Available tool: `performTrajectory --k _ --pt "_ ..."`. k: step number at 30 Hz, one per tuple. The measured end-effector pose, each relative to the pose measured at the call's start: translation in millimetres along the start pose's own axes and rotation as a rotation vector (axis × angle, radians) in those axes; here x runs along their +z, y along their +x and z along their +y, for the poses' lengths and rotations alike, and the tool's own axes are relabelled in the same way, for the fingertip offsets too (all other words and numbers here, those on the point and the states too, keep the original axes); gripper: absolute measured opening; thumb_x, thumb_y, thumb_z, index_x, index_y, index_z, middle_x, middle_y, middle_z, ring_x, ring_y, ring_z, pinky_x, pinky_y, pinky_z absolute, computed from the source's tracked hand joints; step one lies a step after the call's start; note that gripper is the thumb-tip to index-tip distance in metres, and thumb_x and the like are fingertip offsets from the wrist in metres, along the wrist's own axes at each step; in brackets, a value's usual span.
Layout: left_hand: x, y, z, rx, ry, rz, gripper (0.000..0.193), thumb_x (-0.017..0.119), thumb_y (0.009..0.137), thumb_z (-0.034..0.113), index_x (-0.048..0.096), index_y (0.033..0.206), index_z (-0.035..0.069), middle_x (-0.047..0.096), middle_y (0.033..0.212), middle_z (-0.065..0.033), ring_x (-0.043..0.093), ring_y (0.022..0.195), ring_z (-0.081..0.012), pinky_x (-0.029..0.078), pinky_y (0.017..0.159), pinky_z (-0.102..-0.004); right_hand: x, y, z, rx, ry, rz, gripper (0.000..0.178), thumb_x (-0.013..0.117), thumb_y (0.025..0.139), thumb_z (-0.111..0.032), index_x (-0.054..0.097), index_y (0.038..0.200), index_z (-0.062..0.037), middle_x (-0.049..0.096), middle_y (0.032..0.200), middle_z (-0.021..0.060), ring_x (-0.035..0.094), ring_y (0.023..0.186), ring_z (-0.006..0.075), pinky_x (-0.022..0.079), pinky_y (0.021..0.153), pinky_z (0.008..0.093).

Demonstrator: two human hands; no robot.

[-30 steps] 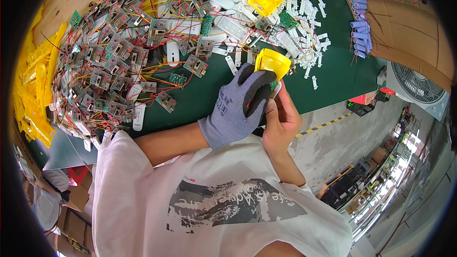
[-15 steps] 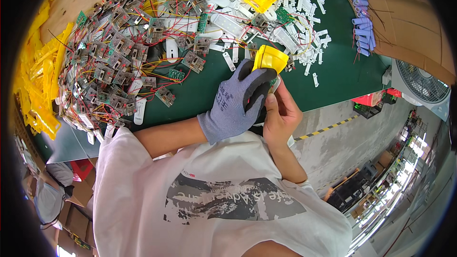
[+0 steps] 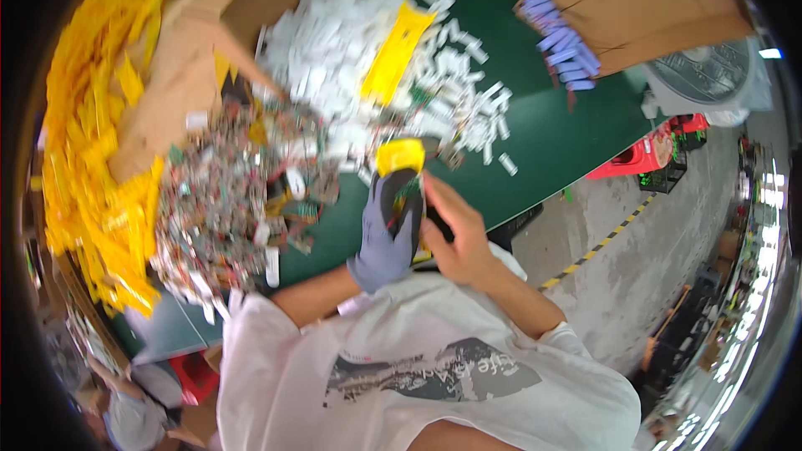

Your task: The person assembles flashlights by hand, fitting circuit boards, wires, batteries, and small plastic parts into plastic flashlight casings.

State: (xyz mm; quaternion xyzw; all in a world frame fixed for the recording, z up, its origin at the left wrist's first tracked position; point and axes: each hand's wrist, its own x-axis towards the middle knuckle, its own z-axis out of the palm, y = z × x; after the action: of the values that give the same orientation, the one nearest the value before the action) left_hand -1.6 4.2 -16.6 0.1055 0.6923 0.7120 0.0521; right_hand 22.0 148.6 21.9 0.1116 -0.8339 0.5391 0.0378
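In my left hand, which wears a grey glove with dark fingertips, is a yellow plastic housing. Its rounded end points away from me. Green and reddish bits, like a circuit board with wires, show between the gloved fingers. My bare right hand is closed against the right side of the housing, thumb nearer me and fingers farther up. Motion blur hides whether a small part sits under those fingertips. Left of my hands lies a heap of wired circuit boards.
White plastic pieces are heaped beyond my hands on the green table, with another yellow housing on top. Yellow parts pile up far left. A carton with purple cylindrical cells stands back right, near a fan.
The view has swung, so the table contents sit differently in it. The yellow housing has turned more upright. My right fingers, pinched together before, now lie stretched farther along its side.
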Motion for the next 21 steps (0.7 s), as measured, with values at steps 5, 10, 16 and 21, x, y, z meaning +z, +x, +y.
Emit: performTrajectory --k 5,10,16,21 --pt "7 -6 14 -0.148 -0.403 -0.030 0.071 0.053 0.089 -0.001 0.014 0.147 0.005 0.039 0.129 -0.0127 0.049 0.107 -0.0198 0.046 0.091 -0.0345 -30 -12 -20 0.082 0.063 -0.010 0.068 0.066 0.079 -0.007 0.038 0.140 0.0005 0.051 0.129 0.0230 0.050 0.121 0.0370 0.040 0.102 0.0382" --pt "4 -1 6 -0.060 -0.063 -0.033 0.078 0.063 0.083 -0.001 0.019 0.147 0.002 0.039 0.129 -0.0168 0.048 0.111 -0.0246 0.046 0.092 -0.0369 -18 -32 -24 0.157 -0.283 -0.072 0.077 0.076 0.071 -0.013 0.042 0.139 -0.0022 0.056 0.121 0.0182 0.056 0.110 0.0324 0.046 0.093 0.0376" --pt "3 -3 13 0.065 0.043 -0.110 0.076 0.068 0.077 0.001 0.029 0.143 0.001 0.042 0.130 -0.0204 0.050 0.116 -0.0329 0.047 0.092 -0.0392 -26 -28 -8 0.108 -0.383 0.274 0.052 0.078 0.072 -0.012 0.060 0.119 -0.0004 0.067 0.104 0.0169 0.067 0.087 0.0293 0.053 0.079 0.0362" --pt "-3 1 21 0.157 0.190 -0.192 0.065 0.068 0.076 0.005 0.042 0.136 0.007 0.047 0.129 -0.0219 0.053 0.109 -0.0399 0.049 0.088 -0.0420 -97 -9 13 0.215 -0.546 0.502 0.046 0.074 0.079 -0.013 0.058 0.119 0.0014 0.067 0.108 0.0195 0.067 0.098 0.0283 0.051 0.085 0.0351"
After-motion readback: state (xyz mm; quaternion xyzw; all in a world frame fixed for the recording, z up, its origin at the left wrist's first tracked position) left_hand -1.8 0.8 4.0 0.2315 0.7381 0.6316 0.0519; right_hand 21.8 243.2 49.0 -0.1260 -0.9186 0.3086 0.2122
